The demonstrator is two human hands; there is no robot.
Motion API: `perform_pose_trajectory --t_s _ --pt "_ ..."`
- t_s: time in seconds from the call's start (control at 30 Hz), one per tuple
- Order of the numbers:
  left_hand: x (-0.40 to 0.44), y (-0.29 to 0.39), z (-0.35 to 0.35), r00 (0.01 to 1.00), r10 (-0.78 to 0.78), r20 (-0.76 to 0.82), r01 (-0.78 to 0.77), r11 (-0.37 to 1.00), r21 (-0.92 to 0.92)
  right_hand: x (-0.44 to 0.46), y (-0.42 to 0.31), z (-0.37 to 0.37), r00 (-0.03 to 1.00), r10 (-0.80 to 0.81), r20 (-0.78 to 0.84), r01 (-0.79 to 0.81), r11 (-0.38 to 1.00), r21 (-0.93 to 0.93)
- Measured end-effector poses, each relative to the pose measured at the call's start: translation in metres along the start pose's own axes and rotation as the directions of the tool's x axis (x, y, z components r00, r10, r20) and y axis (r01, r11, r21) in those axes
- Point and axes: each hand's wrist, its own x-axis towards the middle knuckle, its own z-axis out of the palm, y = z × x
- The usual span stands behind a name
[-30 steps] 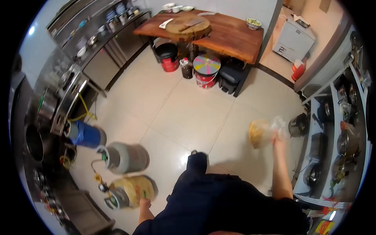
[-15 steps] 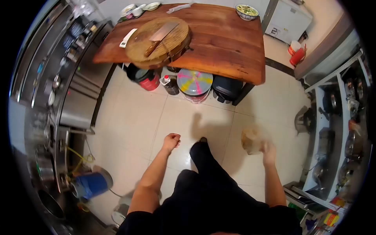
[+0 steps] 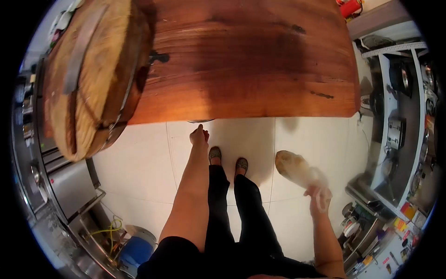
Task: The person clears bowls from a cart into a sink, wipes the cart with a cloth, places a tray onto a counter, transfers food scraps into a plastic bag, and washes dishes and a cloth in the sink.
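My right hand [image 3: 319, 199], at the lower right, is closed on the bunched top of a clear plastic bag [image 3: 302, 168]. Something yellowish brown sits in the bag, too blurred to name, and the bag hangs above the floor. Loosely curled, my left hand [image 3: 199, 136] is just below the front edge of the wooden table [image 3: 251, 69], with nothing visible in its fingers. On the table's left side stands a thick round chopping block [image 3: 109, 74]. A cleaver [image 3: 81, 53] lies flat on it, its wooden handle pointing towards me.
Metal shelving [image 3: 405, 130] with pots and appliances runs along the right. At the left is a steel counter unit [image 3: 76, 188], with a blue bucket [image 3: 138, 251] and a yellow hose near the floor. A red object [image 3: 350, 8] shows at the top right.
I have come closer to the table, which now fills the upper view. The bag still hangs from my right hand and has swung out to the left. My left hand is now near the table's edge.
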Motion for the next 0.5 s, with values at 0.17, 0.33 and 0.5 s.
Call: perform_pose_trajectory --t_s 0.17,0.33,0.5 --pt "0.015 0.004 0.037 0.913 0.243 0.327 -0.144 0.943 -0.301 0.006 0.005 0.033 0.995 0.089 -0.054 -0.082 0.989 0.125" --pt "0.008 0.013 0.053 0.918 0.184 0.353 -0.039 0.924 -0.379 0.005 0.005 0.053 0.991 0.119 -0.065 -0.111 0.987 0.120" --pt "0.001 0.013 0.047 0.941 0.137 0.311 -0.012 0.927 -0.374 0.004 0.003 0.067 0.990 0.138 -0.031 -0.126 0.960 0.249"
